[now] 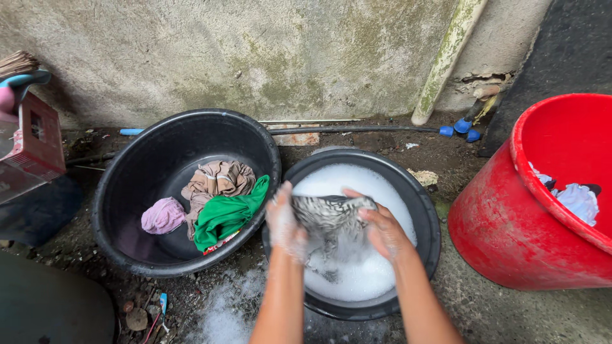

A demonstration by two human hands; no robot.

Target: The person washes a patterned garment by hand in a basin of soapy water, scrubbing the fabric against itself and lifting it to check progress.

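Nearest the camera, two wet, soapy forearms reach forward over the basin [426, 220], a black round tub full of white suds [370, 274]. The left hand [285, 224] and right hand [382, 230] both clench the same cloth [328, 213], a grey-and-white striped piece bunched between them. The cloth is held just above the suds, over the middle of the basin, and its lower end trails down into the foam. The left hand grips the cloth's left end with foam over the fingers; the right hand wraps its right end, thumb on top.

Suds have spilled on the ground [223, 315] just in front of the basin, to its left.

Touching the basin on its left stands a bigger black tub [127, 185] without water. In it lie a green garment [226, 213] draped at the rim nearest the basin, a beige cloth [217, 181] behind that, and a pink cloth [163, 215] further left.

Right of the basin stands a red bucket [510, 236] with white laundry [577, 200] inside.

Behind the basin a thin black hose [357, 129] with blue fittings runs along the foot of a stained wall [287, 57], and a pale pipe [446, 57] leans against that wall.
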